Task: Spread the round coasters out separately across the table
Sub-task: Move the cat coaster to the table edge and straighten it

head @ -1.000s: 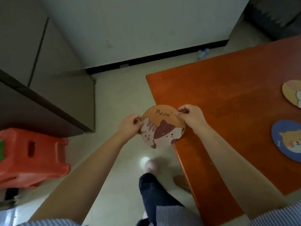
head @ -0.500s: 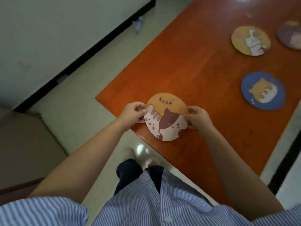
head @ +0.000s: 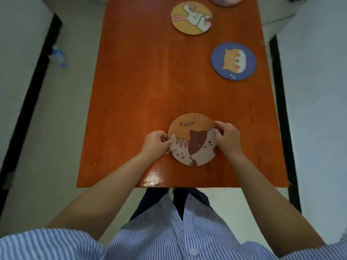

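Note:
An orange round coaster with a cat and the word "Meow" [head: 193,139] is over the near part of the orange-red table [head: 150,81]. My left hand [head: 156,142] pinches its left edge and my right hand [head: 228,138] pinches its right edge. Whether it rests flat on the table or hovers just above, I cannot tell. Farther away lie a blue coaster with a dog [head: 233,61] on the right, a yellow coaster with a rabbit [head: 191,17] beyond it, and a purple coaster [head: 224,0] cut off by the top edge.
The table is long and narrow, with its near edge just in front of my body. Pale floor runs along both sides. A crumpled blue-white wrapper [head: 59,56] lies on the floor at the left, next to a dark baseboard strip.
The view has swung so the table runs straight away from me. Both hands have carried the cat coaster from the table's corner to over its near middle.

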Demonstrator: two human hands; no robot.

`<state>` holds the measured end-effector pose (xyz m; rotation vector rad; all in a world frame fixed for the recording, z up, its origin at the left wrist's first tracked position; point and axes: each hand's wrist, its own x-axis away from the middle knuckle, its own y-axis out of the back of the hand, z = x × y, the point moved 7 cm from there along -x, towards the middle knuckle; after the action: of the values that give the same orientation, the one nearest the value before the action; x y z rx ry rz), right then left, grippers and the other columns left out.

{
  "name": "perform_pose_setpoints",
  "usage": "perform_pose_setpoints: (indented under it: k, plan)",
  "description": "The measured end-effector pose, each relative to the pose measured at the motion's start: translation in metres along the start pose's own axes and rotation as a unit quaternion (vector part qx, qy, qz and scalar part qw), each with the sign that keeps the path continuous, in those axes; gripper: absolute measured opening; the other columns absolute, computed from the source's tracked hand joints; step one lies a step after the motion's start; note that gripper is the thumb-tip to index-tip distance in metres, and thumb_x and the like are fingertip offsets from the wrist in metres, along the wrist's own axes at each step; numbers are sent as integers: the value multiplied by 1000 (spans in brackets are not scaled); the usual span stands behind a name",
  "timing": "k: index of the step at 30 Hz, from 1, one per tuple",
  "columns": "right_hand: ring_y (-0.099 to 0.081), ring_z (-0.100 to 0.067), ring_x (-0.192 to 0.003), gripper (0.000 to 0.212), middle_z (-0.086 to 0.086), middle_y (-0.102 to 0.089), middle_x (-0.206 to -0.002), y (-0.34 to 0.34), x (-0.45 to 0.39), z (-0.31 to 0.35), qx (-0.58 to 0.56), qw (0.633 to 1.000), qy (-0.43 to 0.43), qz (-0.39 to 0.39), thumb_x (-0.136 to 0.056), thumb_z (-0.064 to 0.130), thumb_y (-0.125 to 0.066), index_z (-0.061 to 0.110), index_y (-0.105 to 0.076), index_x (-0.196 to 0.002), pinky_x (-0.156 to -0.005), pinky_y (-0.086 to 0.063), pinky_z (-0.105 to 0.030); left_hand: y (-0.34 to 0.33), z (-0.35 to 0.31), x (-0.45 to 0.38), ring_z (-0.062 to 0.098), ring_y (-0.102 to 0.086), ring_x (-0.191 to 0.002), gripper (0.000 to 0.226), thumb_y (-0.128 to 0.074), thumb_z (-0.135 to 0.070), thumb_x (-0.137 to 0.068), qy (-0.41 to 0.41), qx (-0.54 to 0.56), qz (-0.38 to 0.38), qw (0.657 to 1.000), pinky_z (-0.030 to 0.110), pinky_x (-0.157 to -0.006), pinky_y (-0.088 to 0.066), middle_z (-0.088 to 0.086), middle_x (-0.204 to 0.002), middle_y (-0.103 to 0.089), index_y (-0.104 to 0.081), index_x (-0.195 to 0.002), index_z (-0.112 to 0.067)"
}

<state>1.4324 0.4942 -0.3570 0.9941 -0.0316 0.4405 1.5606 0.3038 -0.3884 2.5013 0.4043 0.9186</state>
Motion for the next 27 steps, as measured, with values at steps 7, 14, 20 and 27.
perform_pose_setpoints:
  k: [7, 14, 20, 27]
  plan:
    - [-58, -31, -108, 33, -19, -64, -117, -9, 1, -3, -6, 999, -37, -1, -92, 8, -50, 3, -58, -123, -87, -47, -35, 4, 3, 6, 4, -57, -46, 6, -62, -7, -83, -28, -21, -47, 998, 14, -50, -49, 4, -68, -62, -59, -79, -9]
    - [-58, -28, -107, 33, -16, -64, -116, -13, 0, 6, 21, 999, -21, 19, -93, 10, -49, 5, -58, -124, -81, -45, -31, 10, 6, 19, 28, -66, -70, 11, -63, -10, -83, -12, -20, -111, 994, 35, -69, -54, 14, -83, -67, -63, -90, -1]
    - [-57, -31, -105, 37, -19, -55, -123, -18, 2, 6, 56, 998, -25, 25, -93, 14, -46, 5, -52, -129, -81, -50, -37, 11, 7, 22, 28, -65, -76, 13, -65, -15, -81, -1, -39, -112, 993, 38, -72, -55, 14, -83, -69, -63, -89, -4]
    - [-46, -37, -115, 41, -21, -49, -127, -19, 13, 14, 91, 992, -79, -27, -92, 14, -46, 3, -46, -131, -96, -40, -42, 29, 9, 21, 21, -57, -83, 15, -60, -17, -85, -59, -120, -95, 986, 28, -69, -42, 11, -93, -66, -62, -96, -7]
